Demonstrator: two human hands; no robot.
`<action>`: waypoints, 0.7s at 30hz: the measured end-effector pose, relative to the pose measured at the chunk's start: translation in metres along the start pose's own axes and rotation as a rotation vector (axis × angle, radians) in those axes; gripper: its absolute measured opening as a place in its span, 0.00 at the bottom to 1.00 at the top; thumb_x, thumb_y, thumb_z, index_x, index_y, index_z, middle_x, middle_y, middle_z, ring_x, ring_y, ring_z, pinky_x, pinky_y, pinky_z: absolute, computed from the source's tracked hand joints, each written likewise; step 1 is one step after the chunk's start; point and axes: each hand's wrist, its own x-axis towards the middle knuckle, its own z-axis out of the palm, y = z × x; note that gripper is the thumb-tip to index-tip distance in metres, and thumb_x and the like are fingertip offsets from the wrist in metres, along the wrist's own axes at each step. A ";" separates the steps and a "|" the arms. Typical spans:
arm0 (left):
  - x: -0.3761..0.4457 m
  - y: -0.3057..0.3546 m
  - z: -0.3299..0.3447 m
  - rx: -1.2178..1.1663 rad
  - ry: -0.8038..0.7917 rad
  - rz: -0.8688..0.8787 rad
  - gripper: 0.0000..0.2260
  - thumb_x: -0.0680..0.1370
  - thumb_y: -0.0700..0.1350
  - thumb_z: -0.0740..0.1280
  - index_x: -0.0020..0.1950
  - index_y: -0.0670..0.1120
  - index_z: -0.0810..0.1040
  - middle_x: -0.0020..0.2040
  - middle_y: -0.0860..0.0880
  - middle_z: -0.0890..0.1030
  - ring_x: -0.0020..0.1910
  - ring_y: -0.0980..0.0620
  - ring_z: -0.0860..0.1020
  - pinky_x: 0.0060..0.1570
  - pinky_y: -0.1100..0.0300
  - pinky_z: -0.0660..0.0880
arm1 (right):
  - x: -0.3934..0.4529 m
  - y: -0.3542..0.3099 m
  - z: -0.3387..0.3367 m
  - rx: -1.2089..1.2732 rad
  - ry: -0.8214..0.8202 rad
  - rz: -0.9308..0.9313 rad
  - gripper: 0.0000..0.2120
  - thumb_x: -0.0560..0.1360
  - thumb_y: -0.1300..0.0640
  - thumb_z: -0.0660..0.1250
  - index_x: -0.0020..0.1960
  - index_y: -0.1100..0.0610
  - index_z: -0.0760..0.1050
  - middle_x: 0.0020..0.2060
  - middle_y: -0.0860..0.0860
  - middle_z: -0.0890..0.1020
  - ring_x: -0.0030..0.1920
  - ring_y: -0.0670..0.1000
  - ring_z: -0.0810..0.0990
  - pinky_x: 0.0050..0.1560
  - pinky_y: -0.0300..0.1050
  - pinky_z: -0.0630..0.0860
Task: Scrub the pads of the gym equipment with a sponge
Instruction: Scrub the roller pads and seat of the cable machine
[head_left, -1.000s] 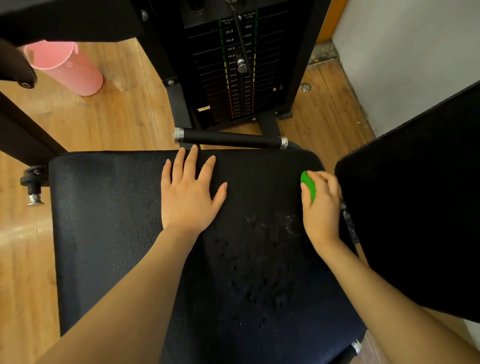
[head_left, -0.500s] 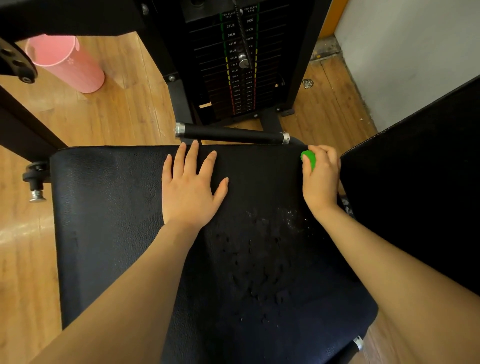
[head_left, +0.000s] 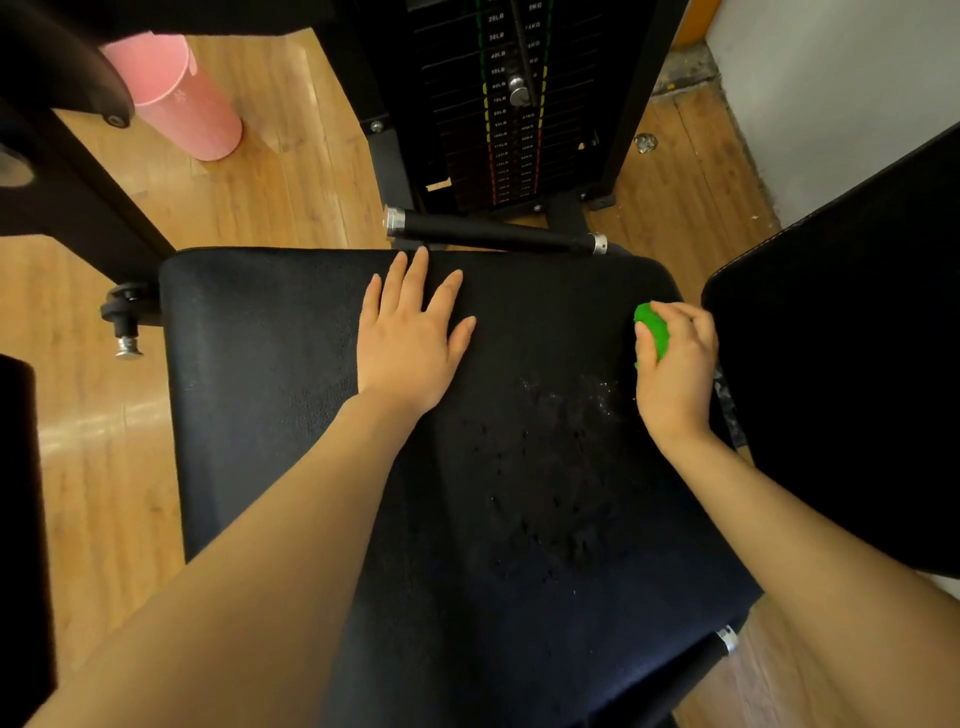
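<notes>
A black padded seat (head_left: 270, 415) fills the middle of the head view, with wet specks and foam marks right of its centre. My left hand (head_left: 410, 338) lies flat on the pad near its far edge, fingers spread. My right hand (head_left: 675, 364) grips a green sponge (head_left: 653, 328) and holds it against the pad's right side, close to the far right corner. Most of the sponge is hidden inside my fingers. A second black pad (head_left: 841, 364) stands tilted just to the right of that hand.
A black handle bar with metal ends (head_left: 493, 234) lies beyond the seat's far edge. Behind it stands the weight stack (head_left: 511, 104). A pink bucket (head_left: 176, 98) sits on the wooden floor at the far left. Black frame parts and an adjustment knob (head_left: 124, 322) flank the seat's left side.
My right hand with the sponge slid forward to the pad's far right corner, then came back toward me along the right edge. My left hand stayed flat in place.
</notes>
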 end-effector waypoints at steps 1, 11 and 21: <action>-0.008 -0.004 -0.002 -0.003 0.000 -0.003 0.24 0.82 0.58 0.52 0.77 0.52 0.60 0.78 0.43 0.55 0.78 0.44 0.50 0.75 0.47 0.46 | -0.004 -0.006 -0.002 0.022 -0.001 0.006 0.16 0.80 0.58 0.63 0.66 0.61 0.73 0.62 0.55 0.72 0.63 0.51 0.72 0.61 0.31 0.63; -0.081 -0.030 0.007 0.033 0.099 -0.057 0.22 0.82 0.53 0.52 0.75 0.50 0.64 0.77 0.42 0.61 0.77 0.43 0.56 0.74 0.45 0.53 | -0.067 -0.108 0.038 0.153 -0.122 -0.177 0.16 0.79 0.58 0.64 0.66 0.59 0.74 0.61 0.53 0.73 0.64 0.49 0.69 0.63 0.36 0.65; -0.080 -0.031 0.010 0.020 0.118 -0.054 0.23 0.82 0.53 0.53 0.76 0.50 0.63 0.77 0.42 0.59 0.77 0.42 0.54 0.75 0.44 0.51 | -0.114 -0.095 0.052 0.057 -0.077 -0.179 0.16 0.77 0.60 0.66 0.65 0.60 0.75 0.60 0.54 0.75 0.63 0.53 0.70 0.63 0.40 0.68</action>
